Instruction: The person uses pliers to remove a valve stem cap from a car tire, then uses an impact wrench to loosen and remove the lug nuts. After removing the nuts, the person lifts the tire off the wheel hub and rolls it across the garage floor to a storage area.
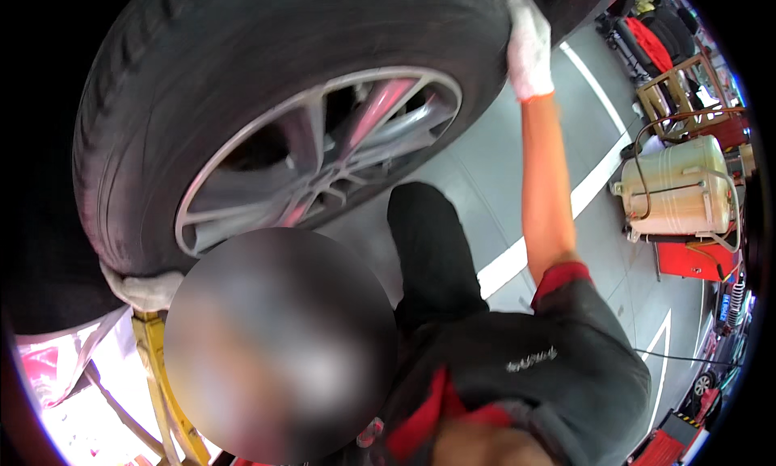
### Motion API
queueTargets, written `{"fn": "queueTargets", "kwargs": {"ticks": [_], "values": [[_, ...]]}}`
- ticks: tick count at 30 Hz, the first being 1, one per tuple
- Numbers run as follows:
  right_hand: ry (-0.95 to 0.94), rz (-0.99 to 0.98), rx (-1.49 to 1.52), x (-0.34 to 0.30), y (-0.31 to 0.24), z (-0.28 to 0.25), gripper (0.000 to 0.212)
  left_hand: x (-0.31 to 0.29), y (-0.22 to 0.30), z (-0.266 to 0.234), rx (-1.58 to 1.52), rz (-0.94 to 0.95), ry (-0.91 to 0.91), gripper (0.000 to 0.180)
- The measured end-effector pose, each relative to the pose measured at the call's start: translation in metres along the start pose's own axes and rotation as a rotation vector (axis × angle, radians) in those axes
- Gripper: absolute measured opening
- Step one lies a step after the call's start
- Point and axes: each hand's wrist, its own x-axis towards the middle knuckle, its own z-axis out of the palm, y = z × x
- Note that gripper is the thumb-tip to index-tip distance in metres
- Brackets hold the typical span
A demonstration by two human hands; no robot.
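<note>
White glare at lower left, shaded tire, bright floor, black curved rim, blurred round patch

A gray floor marked with thin seams and broad white painted lines spreads across a workshop. Along the right side stand a pale yellowish tank, a red box and a brown slatted frame, while bright light glares at left beyond a yellow post.
</note>
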Motion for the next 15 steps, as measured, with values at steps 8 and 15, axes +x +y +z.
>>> {"fn": "queueTargets", "kwargs": {"ticks": [8,15], "values": [[0.021,-0.179,-0.059,-0.054,-0.043,-0.050,0.024,0.011,-0.063,-0.013,0.156,-0.419,-0.121,0.058],[0.433,-0.557,0.143,-0.112,-0.006,-0.106,0.035,0.025,-0.042,0.000,-0.092,-0.704,-0.098,0.062]]}}
